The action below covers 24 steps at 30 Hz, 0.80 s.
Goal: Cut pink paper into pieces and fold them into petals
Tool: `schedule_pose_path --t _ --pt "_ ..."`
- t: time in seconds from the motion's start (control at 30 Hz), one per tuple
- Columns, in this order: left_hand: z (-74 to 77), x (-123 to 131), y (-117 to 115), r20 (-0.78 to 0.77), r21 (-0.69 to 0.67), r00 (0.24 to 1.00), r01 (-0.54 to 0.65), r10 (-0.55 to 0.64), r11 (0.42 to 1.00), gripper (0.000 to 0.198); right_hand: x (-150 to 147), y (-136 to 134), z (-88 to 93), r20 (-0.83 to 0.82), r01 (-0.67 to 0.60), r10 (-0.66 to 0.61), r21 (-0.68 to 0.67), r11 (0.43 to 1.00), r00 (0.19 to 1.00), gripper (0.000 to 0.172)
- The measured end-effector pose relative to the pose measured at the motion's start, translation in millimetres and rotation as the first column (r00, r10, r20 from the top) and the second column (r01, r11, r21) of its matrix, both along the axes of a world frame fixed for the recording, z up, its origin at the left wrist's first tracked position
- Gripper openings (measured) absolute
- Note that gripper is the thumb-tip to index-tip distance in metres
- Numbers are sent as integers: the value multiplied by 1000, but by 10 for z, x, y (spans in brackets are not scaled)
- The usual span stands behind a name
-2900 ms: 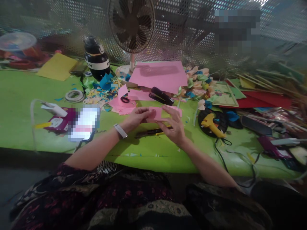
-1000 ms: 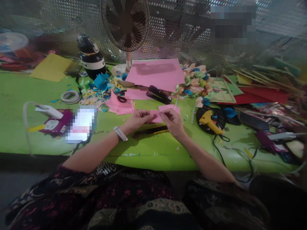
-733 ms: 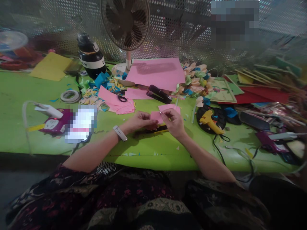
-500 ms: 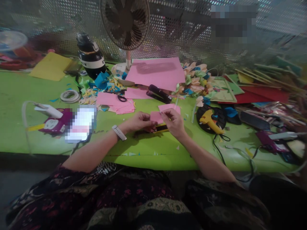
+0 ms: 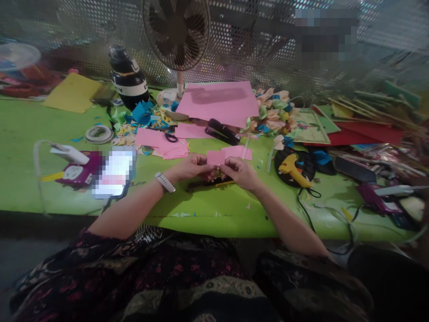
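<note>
Between my hands a small piece of pink paper [image 5: 216, 158] is held up over the table. My left hand [image 5: 196, 167], with a white watch at its wrist, pinches the paper's lower left side. The fingers of my right hand [image 5: 241, 171] are closed on its lower right side. Under both hands lies a yellow and black tool [image 5: 224, 183], mostly covered, so its kind is unclear. Just behind my right hand rests another pink paper piece [image 5: 241, 152]. A black stapler [image 5: 222, 131] sits farther back.
Pink paper pieces [image 5: 170, 148] and scissors [image 5: 171, 137] lie at left of centre. A yellow glue gun [image 5: 295, 170] rests on a black round base at right. A phone [image 5: 114, 172], tape roll [image 5: 99, 134], black bottle [image 5: 129, 82] and fan [image 5: 176, 33] stand around. Cords trail at right.
Both hands have drawn closer together at the paper's lower edge. The paper now stands a little higher and more to the left, and the yellow and black tool is more covered.
</note>
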State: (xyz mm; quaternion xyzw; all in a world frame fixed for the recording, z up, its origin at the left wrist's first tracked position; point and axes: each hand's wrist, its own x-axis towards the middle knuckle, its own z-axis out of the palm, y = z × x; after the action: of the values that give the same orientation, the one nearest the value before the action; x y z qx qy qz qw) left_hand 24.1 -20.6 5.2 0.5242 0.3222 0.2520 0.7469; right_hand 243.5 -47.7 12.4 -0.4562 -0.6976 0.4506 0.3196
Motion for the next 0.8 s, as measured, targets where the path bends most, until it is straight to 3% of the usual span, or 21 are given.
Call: schedule_pose_path --t 0.3,0.8 --pt "16 -6 -35 -1 -1 999 -50 50 999 28 -18 -31 -9 -5 19 -19 14 1000 1000 52" --pt "100 -161 68 -49 35 998 -25 27 999 21 53 -7 61 -80 100 -100 -11 995 992 62"
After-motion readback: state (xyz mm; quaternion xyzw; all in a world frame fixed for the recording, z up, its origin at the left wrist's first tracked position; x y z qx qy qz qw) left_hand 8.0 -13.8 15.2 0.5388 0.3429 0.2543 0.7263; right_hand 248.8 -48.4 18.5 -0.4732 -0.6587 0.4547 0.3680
